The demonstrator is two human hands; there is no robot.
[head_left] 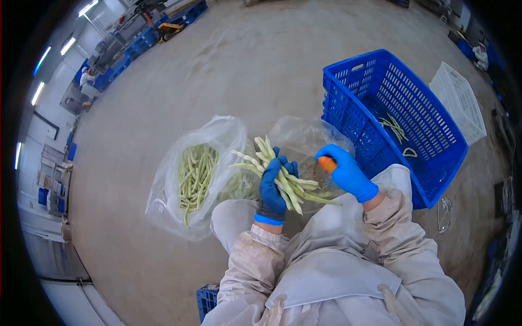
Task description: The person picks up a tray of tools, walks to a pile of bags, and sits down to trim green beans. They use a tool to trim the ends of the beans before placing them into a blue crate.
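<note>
My left hand (273,191), in a dark blue glove, is closed around a bunch of long pale green beans (293,187). Their ends stick out on both sides of the fist. In a bright blue glove, my right hand (348,173) grips a tool with an orange handle (327,164), just right of the bunch. Whatever part the handle belongs to cannot be made out. Left of my knees, a clear plastic bag (163,187) stands open with many green beans (197,174) in it. Another clear bag (304,132) lies behind my hands.
A blue plastic crate (353,108) at the right holds several beans (394,127) on its bottom. Beyond it stands a white crate (462,103). A small blue crate (206,300) is at my lower left. Far off are two people (87,81), a pallet jack (167,30) and blue pallets.
</note>
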